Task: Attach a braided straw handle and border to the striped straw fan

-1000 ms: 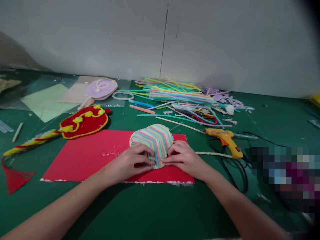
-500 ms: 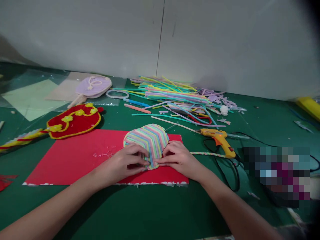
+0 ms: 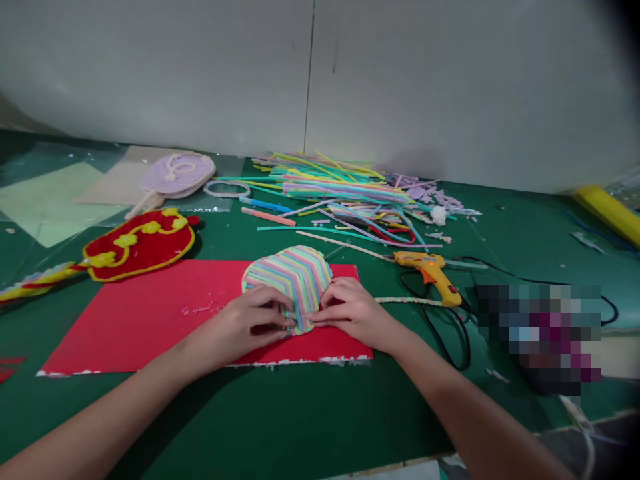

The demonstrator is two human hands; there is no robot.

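A rounded fan-shaped piece (image 3: 293,267), covered in pastel striped pipe cleaners, lies on a red board (image 3: 150,313) with a ragged white front edge. My left hand (image 3: 255,317) curls over its lower left, fingertips pinched close to the stripes at the bottom. From the other side my right hand (image 3: 353,310) grips the lower right edge, thumb and fingers drawn together. The fingers cover part of the piece's bottom. A braided pipe-cleaner strip (image 3: 410,301) lies to the right of my right hand.
Right of the board rests a yellow glue gun (image 3: 430,270) with a looped black cord (image 3: 467,347). Behind are a heap of pipe cleaners (image 3: 340,187) and purple scraps (image 3: 430,193). A red fan with yellow trim (image 3: 145,257) and a lilac fan (image 3: 177,177) lie left.
The view has shifted slightly, so most things sit a little further left. Both hands stay on the striped piece, with hardly any finger movement.
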